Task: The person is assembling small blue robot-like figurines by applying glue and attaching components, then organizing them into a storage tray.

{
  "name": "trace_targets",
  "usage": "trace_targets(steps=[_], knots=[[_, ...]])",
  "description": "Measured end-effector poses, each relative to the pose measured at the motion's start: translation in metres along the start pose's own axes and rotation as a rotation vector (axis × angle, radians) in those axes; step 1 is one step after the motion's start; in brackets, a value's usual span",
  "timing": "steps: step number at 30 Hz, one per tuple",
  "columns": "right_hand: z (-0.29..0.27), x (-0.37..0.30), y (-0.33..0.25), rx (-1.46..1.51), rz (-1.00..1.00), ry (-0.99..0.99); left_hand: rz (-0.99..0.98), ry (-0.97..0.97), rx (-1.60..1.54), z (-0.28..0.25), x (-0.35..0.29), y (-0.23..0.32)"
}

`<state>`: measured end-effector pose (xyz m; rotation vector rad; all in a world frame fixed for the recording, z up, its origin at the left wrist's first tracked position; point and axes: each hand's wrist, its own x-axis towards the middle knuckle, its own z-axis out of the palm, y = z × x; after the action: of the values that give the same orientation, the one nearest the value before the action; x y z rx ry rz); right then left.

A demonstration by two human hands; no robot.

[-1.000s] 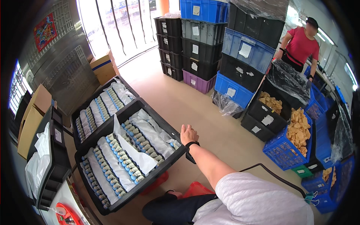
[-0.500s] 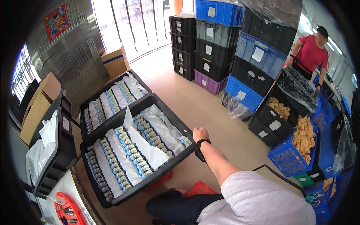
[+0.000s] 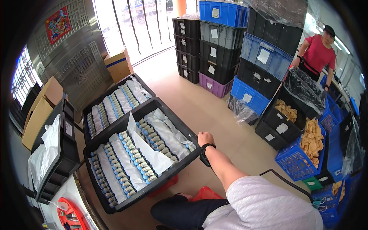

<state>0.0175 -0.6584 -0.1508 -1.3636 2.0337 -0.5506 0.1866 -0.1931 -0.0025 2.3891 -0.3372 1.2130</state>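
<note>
My right arm reaches up from the lower right, a dark band on its wrist. My right hand (image 3: 205, 138) is closed with its fingers curled, at the right corner of a black crate (image 3: 179, 122). Whether it grips the rim or anything else is hidden. The crate holds several rows of small grey-and-blue parts (image 3: 135, 158), with strips of white paper (image 3: 150, 153) between and beside them. One paper strip stands up above the rows. My left hand is not in view.
A similar filled black crate (image 3: 140, 82) sits directly behind. At left are a tilted black crate with white paper (image 3: 45, 143) and a red tray of tools (image 3: 69, 212). Stacked bins (image 3: 220, 36) rise ahead; a blue basket of tan pieces (image 3: 293, 166) and a person (image 3: 321, 53) are at right.
The whole view has shifted very slightly. My right hand stays closed at the same corner of the crate.
</note>
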Motion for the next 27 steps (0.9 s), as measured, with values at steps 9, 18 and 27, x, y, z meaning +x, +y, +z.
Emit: trace_targets(steps=[9,18,27], knots=[[0.0054,0.0005,0.0053,-0.026,-0.008,-0.002,-0.007,-0.018,-0.012,-0.0006,-0.0009,-0.0004],[0.0015,-0.0006,0.0043,0.042,0.02,0.017,0.002,-0.036,-0.006,-0.0028,-0.0001,0.0041],[0.0007,-0.0002,0.0017,0.021,0.014,-0.003,-0.036,-0.017,-0.022,-0.0016,0.0009,0.0056]])
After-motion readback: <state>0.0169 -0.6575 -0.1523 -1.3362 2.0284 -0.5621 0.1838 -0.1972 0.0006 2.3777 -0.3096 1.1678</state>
